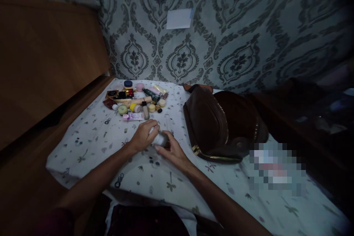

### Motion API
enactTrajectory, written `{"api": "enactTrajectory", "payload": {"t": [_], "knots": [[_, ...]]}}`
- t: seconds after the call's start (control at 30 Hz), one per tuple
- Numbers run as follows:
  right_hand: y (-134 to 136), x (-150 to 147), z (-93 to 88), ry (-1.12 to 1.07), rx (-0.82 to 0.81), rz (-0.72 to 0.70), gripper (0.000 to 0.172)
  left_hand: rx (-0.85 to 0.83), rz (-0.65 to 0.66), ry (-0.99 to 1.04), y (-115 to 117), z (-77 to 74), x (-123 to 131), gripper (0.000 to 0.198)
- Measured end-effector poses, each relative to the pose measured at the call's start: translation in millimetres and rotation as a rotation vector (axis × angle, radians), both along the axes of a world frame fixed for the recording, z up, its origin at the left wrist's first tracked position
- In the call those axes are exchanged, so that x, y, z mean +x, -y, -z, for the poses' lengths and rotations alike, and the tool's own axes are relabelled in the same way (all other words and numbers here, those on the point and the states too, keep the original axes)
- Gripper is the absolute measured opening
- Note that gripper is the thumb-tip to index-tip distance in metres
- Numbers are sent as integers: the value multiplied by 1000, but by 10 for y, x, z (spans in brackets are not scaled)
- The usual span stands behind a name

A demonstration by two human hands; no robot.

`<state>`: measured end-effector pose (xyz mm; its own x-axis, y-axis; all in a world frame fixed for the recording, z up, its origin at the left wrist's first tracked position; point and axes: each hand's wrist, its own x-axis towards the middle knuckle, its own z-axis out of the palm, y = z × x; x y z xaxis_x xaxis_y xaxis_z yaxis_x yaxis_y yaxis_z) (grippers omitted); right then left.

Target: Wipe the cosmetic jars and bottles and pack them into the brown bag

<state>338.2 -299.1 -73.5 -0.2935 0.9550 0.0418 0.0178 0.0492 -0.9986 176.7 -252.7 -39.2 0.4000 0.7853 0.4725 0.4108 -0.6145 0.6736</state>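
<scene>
Below a damask-patterned wall [182, 37] | sprig-printed white cloth [91, 143] | left hand [144, 135] and right hand [175, 151] angled inward, both clasping a blurred whitish object [159, 139]

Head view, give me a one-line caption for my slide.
Left hand and right hand hold a small pale object over printed cloth, cosmetics beyond, brown bag to the right.

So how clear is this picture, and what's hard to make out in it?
In the head view, light is dim, the right edge nearly black; in the same head view, the pale object between left hand and right hand looks blurred, and a pixelated patch hides whatever lies beside the brown bag.
</scene>
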Motion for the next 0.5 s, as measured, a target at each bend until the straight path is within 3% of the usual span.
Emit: {"api": "enactTrajectory", "payload": {"t": [0.13, 0.3, 0.5], "knots": [[13, -9, 50, 69, 65, -24, 59, -140, -15, 115, -23, 18, -17, 40], [21, -16, 40, -21, 67, -118, 60, -365, -68, 240, -71, 139, -44, 55], [-3, -11, -30, -177, -44, -56, 58, -368, 6, 273, -70, 125, -12, 57]]}}
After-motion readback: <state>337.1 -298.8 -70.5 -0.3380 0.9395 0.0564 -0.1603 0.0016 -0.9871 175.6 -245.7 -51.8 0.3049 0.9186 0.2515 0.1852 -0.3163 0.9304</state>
